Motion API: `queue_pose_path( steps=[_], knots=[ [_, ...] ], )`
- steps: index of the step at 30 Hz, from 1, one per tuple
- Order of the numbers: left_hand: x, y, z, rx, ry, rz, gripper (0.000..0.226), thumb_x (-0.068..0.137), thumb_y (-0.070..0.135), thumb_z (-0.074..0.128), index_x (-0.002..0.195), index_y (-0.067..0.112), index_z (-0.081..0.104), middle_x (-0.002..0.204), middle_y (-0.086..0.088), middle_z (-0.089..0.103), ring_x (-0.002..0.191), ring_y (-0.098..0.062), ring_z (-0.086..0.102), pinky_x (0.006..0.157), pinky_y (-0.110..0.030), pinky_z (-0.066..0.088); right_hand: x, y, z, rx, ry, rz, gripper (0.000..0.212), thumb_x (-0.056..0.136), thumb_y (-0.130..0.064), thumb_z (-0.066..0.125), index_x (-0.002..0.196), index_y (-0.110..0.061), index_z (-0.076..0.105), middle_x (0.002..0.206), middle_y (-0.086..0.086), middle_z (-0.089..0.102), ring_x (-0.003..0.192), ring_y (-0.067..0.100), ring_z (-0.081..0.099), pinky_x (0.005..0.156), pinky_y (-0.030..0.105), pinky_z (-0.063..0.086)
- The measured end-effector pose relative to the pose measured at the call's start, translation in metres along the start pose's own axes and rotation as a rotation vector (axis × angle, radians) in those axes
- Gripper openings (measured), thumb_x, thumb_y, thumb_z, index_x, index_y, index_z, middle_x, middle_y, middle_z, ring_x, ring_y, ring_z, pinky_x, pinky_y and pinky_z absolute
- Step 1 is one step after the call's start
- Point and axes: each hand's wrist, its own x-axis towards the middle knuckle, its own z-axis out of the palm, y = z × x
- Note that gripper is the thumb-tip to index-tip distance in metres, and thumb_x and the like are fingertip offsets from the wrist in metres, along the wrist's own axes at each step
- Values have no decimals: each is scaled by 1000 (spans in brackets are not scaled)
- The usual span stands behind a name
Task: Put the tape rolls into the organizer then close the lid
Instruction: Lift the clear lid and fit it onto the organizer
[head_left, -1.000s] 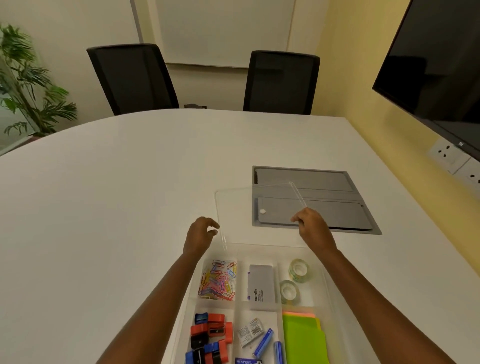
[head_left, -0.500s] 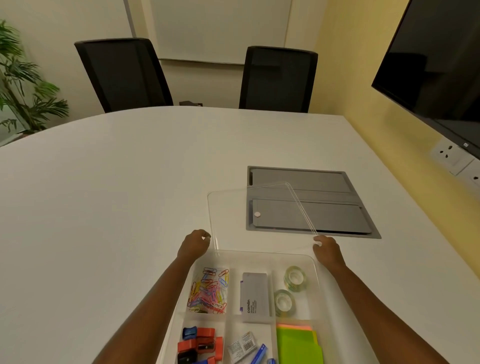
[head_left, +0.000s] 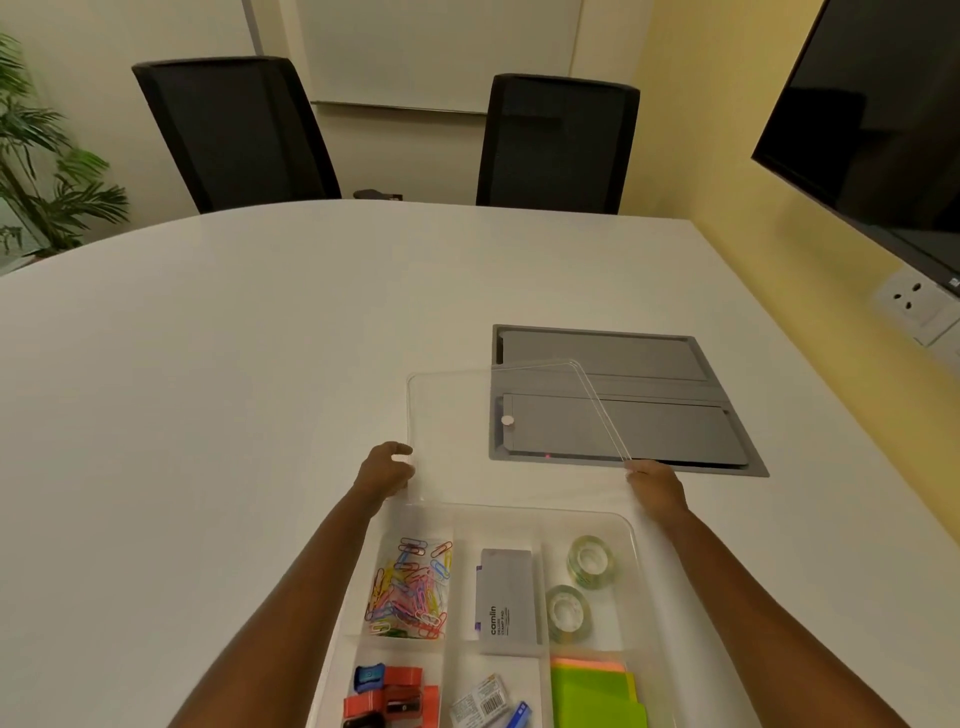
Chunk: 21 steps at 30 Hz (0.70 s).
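Note:
Two clear tape rolls (head_left: 590, 561) (head_left: 567, 612) lie in the top right compartment of the clear plastic organizer (head_left: 519, 512) at the near edge of the white table. The transparent lid (head_left: 457, 410) is held tilted just beyond the organizer's far edge. My left hand (head_left: 387, 470) grips the lid's near left corner. My right hand (head_left: 655, 488) grips its near right corner.
Other compartments hold coloured paper clips (head_left: 410, 590), a grey stamp pad box (head_left: 506, 600), sharpeners (head_left: 387, 696) and green sticky notes (head_left: 595, 696). A grey cable hatch (head_left: 649, 364) is set into the table behind the lid. Two black chairs (head_left: 239, 130) stand at the far side, a screen (head_left: 872, 114) on the right wall.
Both hands drew the lid back toward the organizer's far edge, with the right hand sliding down to the near right corner. The view shifted slightly.

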Motion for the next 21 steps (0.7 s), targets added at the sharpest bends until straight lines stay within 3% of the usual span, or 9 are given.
queue_pose_path(
  steps=[1,3,5,7,9,11,15,18,21],
  knots=[
    [-1,1,-1,-46,18,9,40,81,-11,46,119,1,51,91,-16,55,63,-15,49,58,-22,39,-1,-2,-2,16,27,-23,33,88,2,39,114,1,59,125,20,58,114,33,51,95,34,42],
    [-6,5,-3,-150,47,19,42,79,-17,44,116,-2,53,75,-12,54,62,-15,48,58,-21,40,-4,-9,-6,63,59,-81,37,88,6,37,119,0,57,130,18,56,116,32,51,95,34,44],
    [-11,10,-6,-236,60,27,41,79,-20,43,116,-6,53,67,-7,51,60,-15,49,59,-21,43,-6,-16,-11,138,83,-133,36,88,7,38,118,-1,57,123,18,59,96,24,56,71,19,49],
    [-18,17,-11,-325,61,37,39,81,-20,41,117,-10,50,70,-9,52,63,-17,53,60,-21,48,-10,-24,-16,187,99,-182,36,87,7,40,118,-2,57,106,13,59,72,13,52,46,3,42],
    [-24,25,-18,-439,57,36,36,83,-19,38,118,-14,48,85,-17,57,67,-19,55,59,-20,51,-15,-28,-21,235,124,-232,38,84,10,44,117,-4,59,99,8,55,69,13,50,37,-2,38],
    [-33,34,-27,-538,31,25,35,85,-19,37,118,-16,47,100,-22,56,70,-20,55,61,-22,52,-22,-33,-29,271,165,-296,39,81,13,47,113,-5,61,96,7,54,83,18,50,42,-5,39],
    [-61,39,-43,-678,-87,3,30,87,-15,39,116,-14,49,83,-15,57,72,-20,56,45,-13,54,-39,-42,-46,312,245,-424,27,81,9,56,102,-5,65,97,10,55,83,19,51,57,-9,40],
    [-81,36,-57,-747,-172,-15,16,87,-7,46,95,-7,60,79,-13,63,55,-14,67,43,-12,53,-58,-47,-59,330,256,-507,19,83,3,59,101,-2,65,103,7,51,85,17,52,61,-12,37],
    [-99,34,-67,-766,-244,-12,14,88,-3,48,84,-1,62,71,-9,72,46,-7,66,44,-12,54,-80,-47,-73,364,237,-638,21,85,1,58,87,-19,66,101,4,53,96,4,56,71,-10,37]
  ],
)
